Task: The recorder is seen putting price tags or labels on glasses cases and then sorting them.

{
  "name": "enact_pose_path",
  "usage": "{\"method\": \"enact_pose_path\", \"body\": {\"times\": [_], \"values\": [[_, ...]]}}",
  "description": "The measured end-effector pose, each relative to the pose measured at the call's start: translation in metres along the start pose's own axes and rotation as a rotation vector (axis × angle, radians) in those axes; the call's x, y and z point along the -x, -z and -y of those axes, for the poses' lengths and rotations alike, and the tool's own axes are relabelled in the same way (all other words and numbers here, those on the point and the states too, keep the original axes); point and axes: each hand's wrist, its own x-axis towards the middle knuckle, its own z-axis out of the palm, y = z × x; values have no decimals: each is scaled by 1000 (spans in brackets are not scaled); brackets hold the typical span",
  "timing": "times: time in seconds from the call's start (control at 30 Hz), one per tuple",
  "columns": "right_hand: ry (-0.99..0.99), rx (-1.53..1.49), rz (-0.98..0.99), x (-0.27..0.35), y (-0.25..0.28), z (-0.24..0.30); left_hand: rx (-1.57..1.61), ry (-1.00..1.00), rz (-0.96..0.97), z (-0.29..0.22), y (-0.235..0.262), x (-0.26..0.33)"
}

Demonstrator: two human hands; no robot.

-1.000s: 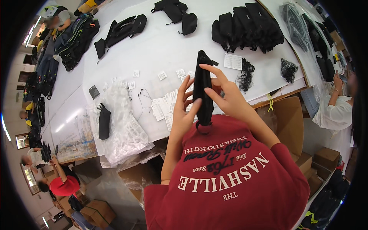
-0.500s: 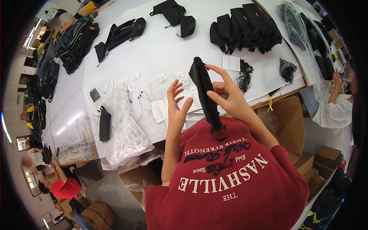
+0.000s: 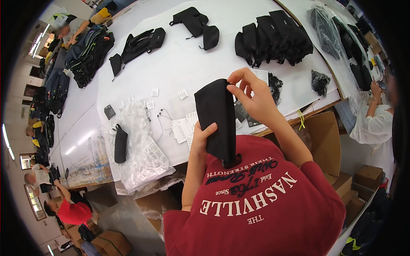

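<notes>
A flat black zip pouch [image 3: 218,119] stands upright before my chest, its broad side turned toward me. My left hand [image 3: 202,136] grips its lower left side with the thumb across the front; the other fingers are hidden behind it. At the upper right corner, my right hand [image 3: 253,96] pinches the edge between thumb and forefinger. A small loop hangs from the pouch's lower end. Beyond it on the white table lie printed paper sheets [image 3: 181,131], partly covered by the pouch. Another black pouch [image 3: 121,145] rests on a heap of clear plastic bags [image 3: 147,149] to the left.
Black pouches [image 3: 275,38] are piled at the far right, with others [image 3: 196,23] spread along the back. Bunched black cords [image 3: 275,87] and a small bag of black pieces [image 3: 320,82] lie near the right edge. Cardboard boxes [image 3: 324,136] stand below. Co-workers are at both sides.
The pouch has turned from edge-on to broad side toward me. My left hand, formerly apart from it, has closed on its left side. My right hand now pinches the top corner.
</notes>
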Motion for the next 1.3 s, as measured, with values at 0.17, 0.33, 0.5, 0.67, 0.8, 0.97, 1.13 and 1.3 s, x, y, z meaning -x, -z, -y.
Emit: {"method": "enact_pose_path", "body": {"times": [0.17,0.33,0.5,0.67,0.8,0.97,1.13,1.3], "values": [[4,87,43,3,2,-1,9,-28,-60,1,-4,-2],[-53,91,16,6,2,2,10,-28,-79,-2,-6,-1],[52,305,-31,7,1,-9,-130,-47,-145,-1,-5,-3],[10,115,262,18,3,10,6,-53,-159,-3,-3,-4],[-19,4,564,30,-1,23,175,-31,-174,-2,5,-8],[-124,0,742,36,-7,24,273,24,-236,-1,13,-10],[172,202,401,37,-15,12,206,-109,-314,-9,9,-14],[297,550,314,41,-21,5,275,-86,-312,-20,-22,0]]}}
